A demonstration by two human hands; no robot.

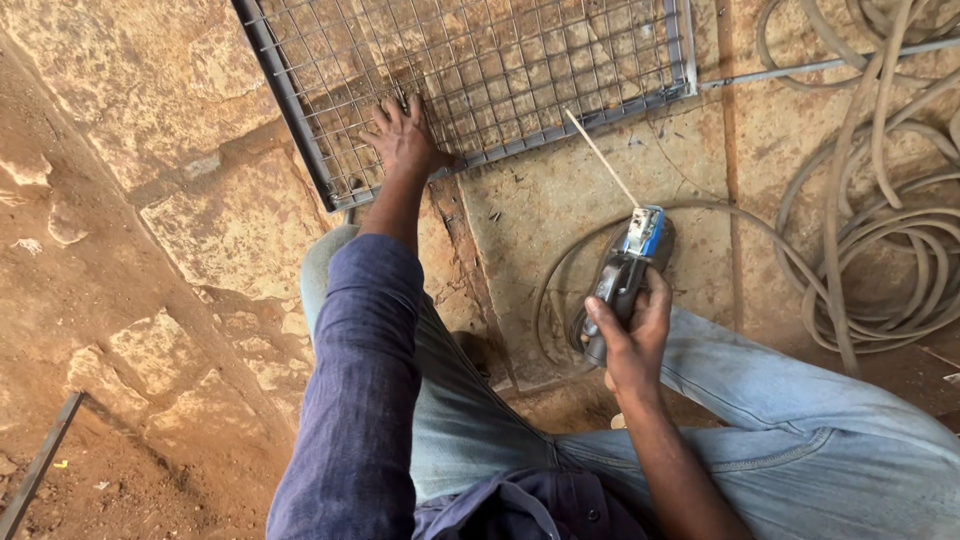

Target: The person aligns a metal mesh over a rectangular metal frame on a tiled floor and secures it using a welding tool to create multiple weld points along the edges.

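1. Left hand (pixel 405 135) lies flat, fingers spread wide, palm down on the wire mesh panel (pixel 480 80) at 11 o'clock. It grips nothing; prob. it pins the frame so it won't shift.
2. Right hand (pixel 630 335) is wrapped tight round the electrode holder (pixel 625 275) at 3 o'clock, off the panel. The welding rod (pixel 602 160) points up-left twd the frame's near edge, tip just short of it.
3. Mesh panel sits flat on the stone slab floor (pixel 200 210), grey frame w/ near corner by the left knee.
4. Count: 1 panel, 1 holder, 1 rod, 2 hands.
5. Coiled hoses/cables (pixel 880 220) heaped at 2 o'clock, several loops; exact no. can't tell.
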